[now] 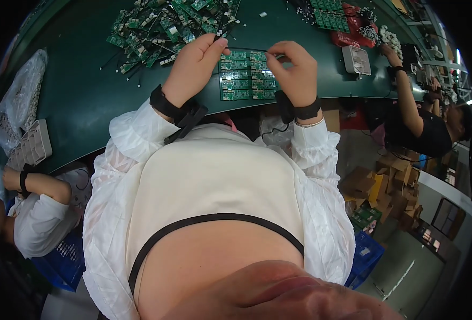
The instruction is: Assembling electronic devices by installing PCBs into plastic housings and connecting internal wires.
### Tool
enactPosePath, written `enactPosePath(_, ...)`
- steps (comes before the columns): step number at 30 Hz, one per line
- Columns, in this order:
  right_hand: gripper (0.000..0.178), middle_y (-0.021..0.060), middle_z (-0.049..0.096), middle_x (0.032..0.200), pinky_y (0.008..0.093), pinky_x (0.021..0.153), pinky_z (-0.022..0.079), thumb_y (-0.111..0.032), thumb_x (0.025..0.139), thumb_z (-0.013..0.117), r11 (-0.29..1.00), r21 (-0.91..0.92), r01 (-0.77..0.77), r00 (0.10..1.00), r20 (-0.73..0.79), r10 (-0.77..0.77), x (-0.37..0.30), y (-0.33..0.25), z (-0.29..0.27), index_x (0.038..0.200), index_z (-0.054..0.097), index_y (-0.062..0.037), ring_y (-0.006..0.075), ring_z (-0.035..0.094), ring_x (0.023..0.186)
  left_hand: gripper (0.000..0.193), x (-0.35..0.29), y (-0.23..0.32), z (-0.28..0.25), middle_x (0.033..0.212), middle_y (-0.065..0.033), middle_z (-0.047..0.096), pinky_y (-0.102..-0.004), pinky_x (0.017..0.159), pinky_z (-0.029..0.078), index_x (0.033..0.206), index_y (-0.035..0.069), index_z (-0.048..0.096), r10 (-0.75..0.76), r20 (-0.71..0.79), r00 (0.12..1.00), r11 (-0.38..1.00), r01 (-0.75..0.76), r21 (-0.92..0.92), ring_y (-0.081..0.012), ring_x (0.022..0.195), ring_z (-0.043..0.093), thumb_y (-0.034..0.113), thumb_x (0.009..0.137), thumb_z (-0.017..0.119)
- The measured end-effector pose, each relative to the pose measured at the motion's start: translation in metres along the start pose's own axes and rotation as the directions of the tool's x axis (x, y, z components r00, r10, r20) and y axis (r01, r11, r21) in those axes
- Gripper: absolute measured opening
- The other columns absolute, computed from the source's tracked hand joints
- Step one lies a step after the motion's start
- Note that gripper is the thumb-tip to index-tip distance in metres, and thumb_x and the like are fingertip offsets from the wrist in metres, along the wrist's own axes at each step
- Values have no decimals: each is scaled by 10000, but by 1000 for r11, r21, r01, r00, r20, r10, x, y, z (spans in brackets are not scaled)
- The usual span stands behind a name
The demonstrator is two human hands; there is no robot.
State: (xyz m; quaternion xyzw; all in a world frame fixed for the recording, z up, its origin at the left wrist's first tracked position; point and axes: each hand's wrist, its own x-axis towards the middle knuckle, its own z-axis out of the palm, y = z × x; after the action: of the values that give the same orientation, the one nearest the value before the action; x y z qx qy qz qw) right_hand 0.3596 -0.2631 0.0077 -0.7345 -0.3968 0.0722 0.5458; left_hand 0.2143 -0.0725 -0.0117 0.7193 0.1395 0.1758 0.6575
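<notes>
A thin black cable (248, 49) runs between my two hands, just above the far edge of a green circuit-board panel (236, 85). My left hand (197, 65) is closed on the cable near a bunch of small white connectors and black leads. Thumb and forefinger of my right hand (295, 69) pinch the cable's other stretch. The panel lies near the table's front edge, split into two columns of small boards. Beyond my left hand spreads a heap of small green boards (156, 32) with white connectors and black leads.
A green table (86, 96) bears everything. A white tray (357, 60), red plastic bag (344, 39) and another board panel (329, 15) lie to the right. At left are a clear bag (20, 98) and white divided tray (33, 145). Co-workers sit on both sides.
</notes>
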Motion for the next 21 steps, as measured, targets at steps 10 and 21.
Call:
enactPosePath(10, 188, 109, 684, 860, 309, 710, 544, -9, 830, 746, 589, -761, 273, 959, 163, -233, -23, 4, 5, 1009, 724, -64, 270, 690, 829, 296, -18, 16, 4, 908, -96, 751, -283, 694, 507, 956, -13, 645, 48, 28, 998, 993, -50, 106, -131, 773, 670, 241, 1069, 544)
enactPosePath(21, 181, 143, 728, 1086, 314, 825, 585, -20, 959, 694, 727, 515, -455, 846, -4, 532, -34, 45, -21, 1129, 707, 40, 222, 714, 955, 325, -14, -21, -14, 1090, -135, 748, -302, 840, 536, 950, -10, 642, -38, 260, 965, 965, 103, -242, -190, 1043, 700, 240, 1095, 493)
